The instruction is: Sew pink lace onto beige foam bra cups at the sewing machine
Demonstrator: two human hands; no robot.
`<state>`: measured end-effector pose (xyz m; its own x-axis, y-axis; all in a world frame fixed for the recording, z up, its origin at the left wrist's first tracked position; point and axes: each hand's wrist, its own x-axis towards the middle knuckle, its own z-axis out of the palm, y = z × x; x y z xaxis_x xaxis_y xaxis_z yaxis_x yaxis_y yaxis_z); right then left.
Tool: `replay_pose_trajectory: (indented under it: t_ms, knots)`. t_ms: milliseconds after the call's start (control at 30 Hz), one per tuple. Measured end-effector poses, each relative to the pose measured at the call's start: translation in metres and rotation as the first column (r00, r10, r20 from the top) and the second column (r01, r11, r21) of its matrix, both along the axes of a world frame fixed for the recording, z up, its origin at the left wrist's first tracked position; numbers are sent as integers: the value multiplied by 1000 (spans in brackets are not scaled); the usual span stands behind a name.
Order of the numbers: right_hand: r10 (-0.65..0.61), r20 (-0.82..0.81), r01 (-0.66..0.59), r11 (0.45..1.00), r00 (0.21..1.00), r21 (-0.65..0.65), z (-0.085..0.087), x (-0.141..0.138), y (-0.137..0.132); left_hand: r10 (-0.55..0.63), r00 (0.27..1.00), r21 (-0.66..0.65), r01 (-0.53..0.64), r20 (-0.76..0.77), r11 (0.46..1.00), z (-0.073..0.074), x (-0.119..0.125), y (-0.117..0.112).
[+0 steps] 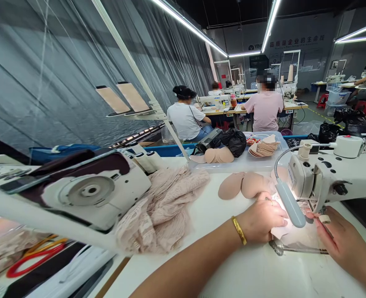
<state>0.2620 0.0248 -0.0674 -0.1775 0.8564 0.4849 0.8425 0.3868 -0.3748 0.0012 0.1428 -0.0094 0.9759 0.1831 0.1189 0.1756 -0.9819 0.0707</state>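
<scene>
My left hand (260, 217), with a gold bangle on the wrist, rests curled on a pale beige fabric piece (290, 236) lying under the lamp of a white sewing machine (335, 174). My right hand (335, 236) sits on the same piece from the right, a taped finger close to the needle area. Whether its fingers pinch the cloth is hard to make out. Just behind my left hand lies a pair of beige bra cups (241, 185).
A heap of pinkish lace (164, 207) lies on the white table (251, 273) to the left, next to another machine (90, 192). A clear tray (232, 165) behind holds several stacked cups and black bags. People sit sewing at far tables.
</scene>
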Motion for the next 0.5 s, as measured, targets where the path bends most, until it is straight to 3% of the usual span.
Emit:
replay_pose_trajectory:
  t_ms: [500]
  knots:
    - [-9,61,7,1000,998,25,-5,5,1,16,996,57,-21,87,998,-6,2,-2]
